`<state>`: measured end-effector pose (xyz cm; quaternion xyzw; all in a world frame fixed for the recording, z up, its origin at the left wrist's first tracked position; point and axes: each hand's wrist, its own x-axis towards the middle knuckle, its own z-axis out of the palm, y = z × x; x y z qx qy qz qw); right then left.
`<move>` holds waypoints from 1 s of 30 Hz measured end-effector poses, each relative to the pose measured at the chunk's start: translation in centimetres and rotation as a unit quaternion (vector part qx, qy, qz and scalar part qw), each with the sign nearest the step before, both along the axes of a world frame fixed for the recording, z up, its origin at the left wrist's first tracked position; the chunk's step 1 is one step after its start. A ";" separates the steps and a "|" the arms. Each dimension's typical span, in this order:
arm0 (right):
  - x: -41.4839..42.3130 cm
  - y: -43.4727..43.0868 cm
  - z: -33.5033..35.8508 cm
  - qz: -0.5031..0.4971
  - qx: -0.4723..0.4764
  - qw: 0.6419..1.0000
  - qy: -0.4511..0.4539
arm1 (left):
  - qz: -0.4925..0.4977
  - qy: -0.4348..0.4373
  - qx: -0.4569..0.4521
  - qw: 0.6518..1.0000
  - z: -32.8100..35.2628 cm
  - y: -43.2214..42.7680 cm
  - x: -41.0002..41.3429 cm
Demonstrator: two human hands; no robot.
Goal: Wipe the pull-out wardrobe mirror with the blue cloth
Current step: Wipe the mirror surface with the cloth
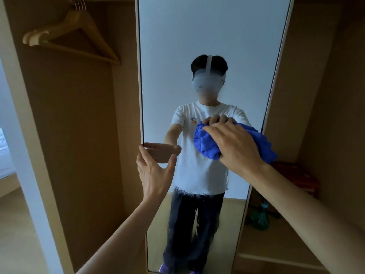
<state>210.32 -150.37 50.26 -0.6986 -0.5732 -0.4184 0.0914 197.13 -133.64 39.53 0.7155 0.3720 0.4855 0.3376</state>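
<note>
Against the right side of the mirror [207, 36], the bunched cloth [205, 143] is pressed and gripped by the right hand [237, 145], fingers curled over it, while the mirror's left edge is touched by the left hand [154, 173], spread wide with nothing grasped.

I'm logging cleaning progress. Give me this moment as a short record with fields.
mirror: upright between wardrobe compartments, droplets across its lower part
blue cloth: bunched, pressed on the glass at mid height
right hand: grips the cloth
left hand: open, fingers at the mirror's left edge
nearby: wooden hangers upper left, green bottle lower right
</note>
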 end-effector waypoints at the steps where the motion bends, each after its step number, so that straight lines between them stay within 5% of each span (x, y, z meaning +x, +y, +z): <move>1: 0.1 -0.2 -0.8 0.005 -0.006 1.000 0.005 | 0.003 0.001 0.005 1.000 -0.2 0.0 0.0; 11: 0.1 -1.2 -6.2 0.051 -0.050 0.997 0.042 | 0.017 0.018 0.020 1.000 -0.6 0.2 0.0; 24: 2.5 -3.0 1.7 0.018 0.033 0.999 0.012 | 0.025 0.015 0.024 0.999 -0.6 0.1 -0.1; 30: 3.5 -3.1 0.2 0.040 0.029 0.998 0.040 | 0.037 0.013 0.026 0.999 -0.7 -0.2 0.2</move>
